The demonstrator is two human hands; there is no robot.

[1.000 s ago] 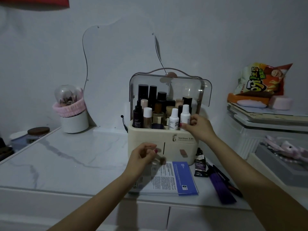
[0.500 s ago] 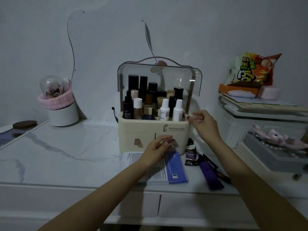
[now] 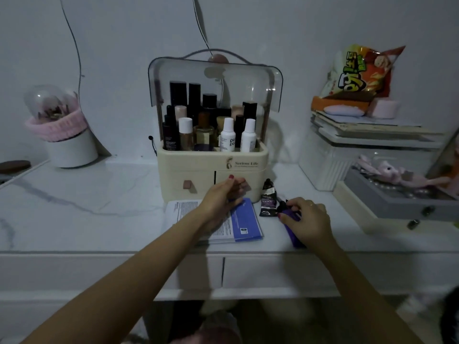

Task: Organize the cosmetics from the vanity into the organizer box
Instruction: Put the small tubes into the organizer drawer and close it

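The right hand (image 3: 308,219) curls its fingers around the top end of a purple tube (image 3: 293,234) that lies on the vanity top (image 3: 87,209), just right of the organizer box; whether the tube is lifted yet cannot be told. The left hand (image 3: 223,194) reaches to the pink pull of the box's right drawer (image 3: 238,181), fingers bent at the handle and apparently pinching it, though the grip itself is partly hidden behind the knuckles. Touching the purple tube's upper end sits a small dark tube (image 3: 268,202), with thin dark pencil-like items between the two, too small to make out.

The organizer box (image 3: 213,167) stands at the back of the vanity with its clear lid (image 3: 216,80) swung up. Its upper compartment is already packed with upright bottles (image 3: 208,130), so most of the sorting looks done; what seems left is the handful of items on the right, likely bound for a drawer. Both drawers appear closed, the left drawer pull (image 3: 186,184) untouched.

A blue and white leaflet (image 3: 223,222) lies flat right in front of the box, under the left forearm, and may hinder a drawer sliding out. Further off, a white cup with a pink band (image 3: 67,140) stands at the left, and a snack bag (image 3: 357,73) tops a stack of shelves at the right
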